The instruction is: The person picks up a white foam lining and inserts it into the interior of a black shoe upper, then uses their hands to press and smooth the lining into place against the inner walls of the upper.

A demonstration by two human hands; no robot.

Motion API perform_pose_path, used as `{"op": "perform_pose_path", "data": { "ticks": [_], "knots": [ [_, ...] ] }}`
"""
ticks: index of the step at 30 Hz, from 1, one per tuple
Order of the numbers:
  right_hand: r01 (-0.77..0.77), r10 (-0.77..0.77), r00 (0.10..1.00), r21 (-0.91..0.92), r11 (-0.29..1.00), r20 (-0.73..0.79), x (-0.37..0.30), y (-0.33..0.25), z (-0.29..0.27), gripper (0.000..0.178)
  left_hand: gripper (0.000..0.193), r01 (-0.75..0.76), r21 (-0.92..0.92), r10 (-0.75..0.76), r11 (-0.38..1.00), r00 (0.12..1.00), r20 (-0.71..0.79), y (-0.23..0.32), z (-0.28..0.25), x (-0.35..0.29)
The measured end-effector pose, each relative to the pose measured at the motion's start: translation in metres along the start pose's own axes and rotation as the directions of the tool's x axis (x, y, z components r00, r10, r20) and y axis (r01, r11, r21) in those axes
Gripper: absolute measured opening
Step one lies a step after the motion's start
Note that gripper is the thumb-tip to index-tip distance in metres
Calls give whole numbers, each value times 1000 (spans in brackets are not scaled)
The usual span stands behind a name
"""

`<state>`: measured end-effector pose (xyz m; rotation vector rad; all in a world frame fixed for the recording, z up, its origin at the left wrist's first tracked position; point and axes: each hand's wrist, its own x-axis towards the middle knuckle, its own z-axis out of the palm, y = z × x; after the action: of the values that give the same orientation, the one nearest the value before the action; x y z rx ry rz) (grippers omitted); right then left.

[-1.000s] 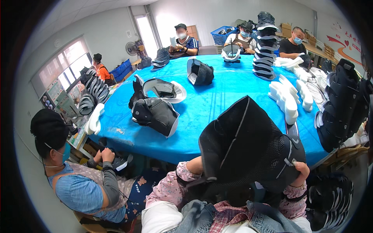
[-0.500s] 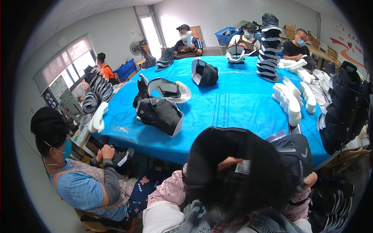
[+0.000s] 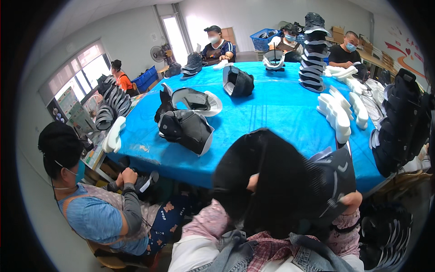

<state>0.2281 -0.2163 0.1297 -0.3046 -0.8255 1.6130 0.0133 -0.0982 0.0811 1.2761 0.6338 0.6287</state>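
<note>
A dark grey cap [image 3: 340,174] with white marks on its panel is in front of me at the table's near edge. My right hand [image 3: 351,201] grips its lower right side, fingers partly hidden behind it. A large black cloth shape [image 3: 276,177], blurred and close, covers much of the middle; I cannot tell if it belongs to the same cap. Only a small patch of my left hand [image 3: 253,182] shows through a gap in the black cloth. Its other fingers are hidden.
A blue-covered table [image 3: 267,118] bears dark caps [image 3: 186,131], a tall cap stack [image 3: 312,59] and white curved forms [image 3: 334,115]. More stacked caps [image 3: 401,127] stand at the right. A co-worker [image 3: 90,199] sits close at my left; other people sit around the table.
The dark grey cap has turned and tilted in my right hand, which has moved slightly left and up. The black cloth has shifted upward. A white tag seen before is now hidden.
</note>
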Motion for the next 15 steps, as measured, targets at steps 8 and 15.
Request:
{"op": "perform_pose_path", "data": {
  "ticks": [8,15],
  "knots": [
    [-432,421,902,-195,880,-98,-18,19,23,41,32,55,-232,-88,971,987,-133,28,-4,4],
    [-120,116,991,69,990,63,-11,25,-16,66,37,383,-631,-365,675,916,167,15,6,3]
  ]
}}
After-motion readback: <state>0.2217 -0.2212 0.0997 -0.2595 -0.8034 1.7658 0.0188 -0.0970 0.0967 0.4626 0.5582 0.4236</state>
